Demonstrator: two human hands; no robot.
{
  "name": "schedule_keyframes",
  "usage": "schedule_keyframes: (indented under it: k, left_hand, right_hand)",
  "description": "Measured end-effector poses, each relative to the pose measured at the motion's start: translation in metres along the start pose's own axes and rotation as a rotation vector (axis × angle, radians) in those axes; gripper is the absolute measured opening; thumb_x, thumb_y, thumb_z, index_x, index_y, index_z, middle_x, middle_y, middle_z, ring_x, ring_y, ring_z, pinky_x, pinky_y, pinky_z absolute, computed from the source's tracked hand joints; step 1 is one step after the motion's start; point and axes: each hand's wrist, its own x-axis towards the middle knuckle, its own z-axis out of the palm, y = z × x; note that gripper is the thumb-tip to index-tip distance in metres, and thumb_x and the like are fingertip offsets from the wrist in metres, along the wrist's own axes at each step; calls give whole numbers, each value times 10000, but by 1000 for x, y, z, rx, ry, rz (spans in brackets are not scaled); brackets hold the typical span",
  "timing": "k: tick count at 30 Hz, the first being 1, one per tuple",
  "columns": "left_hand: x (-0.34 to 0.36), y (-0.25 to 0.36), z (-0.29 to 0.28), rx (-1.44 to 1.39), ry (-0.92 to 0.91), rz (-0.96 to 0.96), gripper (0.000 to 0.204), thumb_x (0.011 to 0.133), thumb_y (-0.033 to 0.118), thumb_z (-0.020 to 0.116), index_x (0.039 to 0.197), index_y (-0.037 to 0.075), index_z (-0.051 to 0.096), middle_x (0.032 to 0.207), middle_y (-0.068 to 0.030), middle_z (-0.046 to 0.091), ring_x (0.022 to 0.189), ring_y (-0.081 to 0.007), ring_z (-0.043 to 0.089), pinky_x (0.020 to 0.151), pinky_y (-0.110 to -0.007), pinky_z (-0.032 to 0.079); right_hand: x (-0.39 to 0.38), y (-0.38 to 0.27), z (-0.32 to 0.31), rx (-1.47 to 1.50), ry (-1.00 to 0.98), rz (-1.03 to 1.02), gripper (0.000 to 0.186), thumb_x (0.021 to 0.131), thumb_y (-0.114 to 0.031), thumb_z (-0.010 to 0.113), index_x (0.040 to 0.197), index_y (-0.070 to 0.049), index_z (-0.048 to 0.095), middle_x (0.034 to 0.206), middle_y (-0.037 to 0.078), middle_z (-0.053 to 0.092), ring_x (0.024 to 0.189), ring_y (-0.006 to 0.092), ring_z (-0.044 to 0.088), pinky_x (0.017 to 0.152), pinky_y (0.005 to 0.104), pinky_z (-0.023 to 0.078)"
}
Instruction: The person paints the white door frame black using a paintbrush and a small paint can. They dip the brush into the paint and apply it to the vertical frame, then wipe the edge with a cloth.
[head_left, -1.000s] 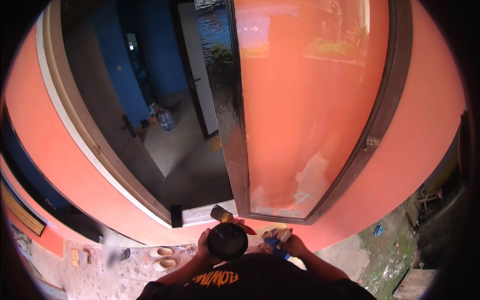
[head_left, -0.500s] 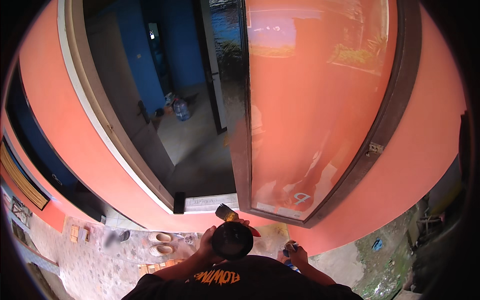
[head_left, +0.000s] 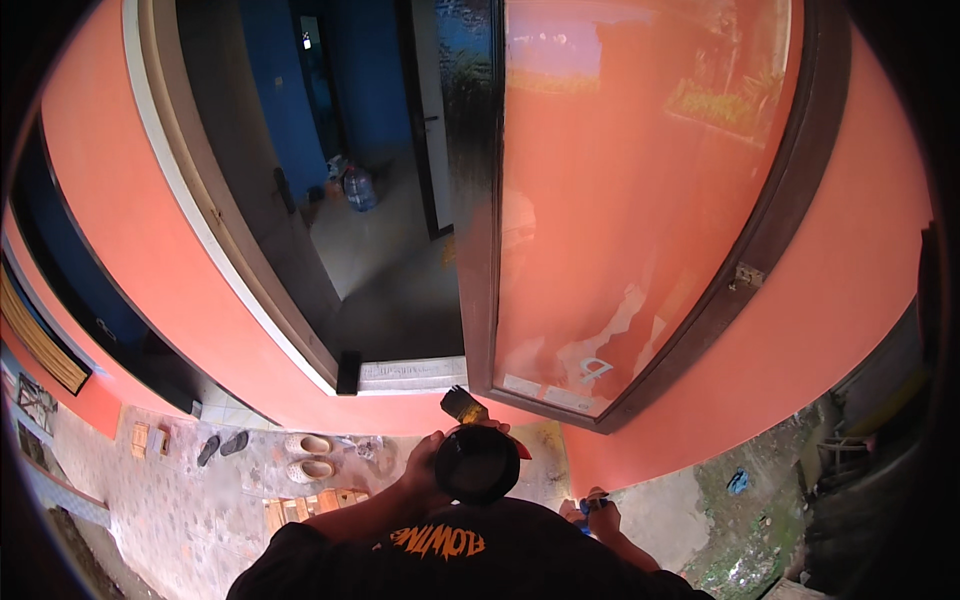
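Note:
My left hand point(head_left: 426, 468) is closed round the side of a round black container point(head_left: 478, 466). A paintbrush point(head_left: 463, 405) with dark bristles and a yellowish ferrule shows just past the container's far rim, its red handle partly hidden behind it; the fingers there seem to pin it. Lower to the right, my right hand point(head_left: 602, 517) is closed on a small thing with blue and tan parts, too small to make out. Ahead of both hands stands an open window sash point(head_left: 545, 408), brown-framed with reflecting glass.
A black block-like object point(head_left: 348, 372) rests at the end of the white sill point(head_left: 412, 375). Pale clogs point(head_left: 312, 470), dark sandals point(head_left: 222, 447) and a wooden slatted piece point(head_left: 318, 508) lie on the ground to the left. A blue scrap point(head_left: 738, 481) lies at the right. Salmon walls flank the opening.
The whole view has shifted a little, with the window and sill sitting higher. My left hand, the container and the brush appear slightly farther right; both hands keep their hold.

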Motion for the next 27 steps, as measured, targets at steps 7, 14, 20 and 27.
schedule_keyframes:
  k: [7, 14, 20, 27]
  left_hand:
    - [-3, -3, 6, -187, -68, -9, 859, 903, 599, 596, 1498, 12, 397, 1438, -195, 544, 1316, -331, 567, 1127, -486, 440]
    - [-7, -17, 1, -243, -65, 17, 858, 890, 568, 641, 1499, 14, 399, 1402, -179, 569, 1296, -308, 581, 1126, -465, 439]
    - [-26, -13, -2, -63, 145, 82, 1003, 843, 736, 570, 1483, -21, 418, 1400, -264, 550, 1284, -298, 579, 1087, -414, 465]
    - [-52, 10, -33, -297, 246, 208, 890, 858, 561, 681, 1470, -33, 425, 1357, -206, 603, 1225, -290, 625, 1093, -419, 464]
  right_hand:
    - [-7, -2, -6, 28, -9, -56, 618, 916, -456, 645, 1173, 98, 553, 1140, 314, 667, 1086, 450, 662, 923, 512, 516]
    - [-28, -64, -3, 274, -370, -157, 705, 921, -409, 667, 1339, 82, 382, 1222, 274, 602, 1113, 328, 645, 908, 427, 515]
    - [-30, -152, -1, 94, -443, -459, 639, 949, -279, 676, 1406, 33, 357, 1260, 294, 588, 1148, 354, 638, 931, 440, 512]
    - [-37, -299, -12, 265, -546, -574, 613, 998, -257, 648, 1461, -8, 332, 1296, 215, 560, 1150, 282, 603, 949, 399, 505]
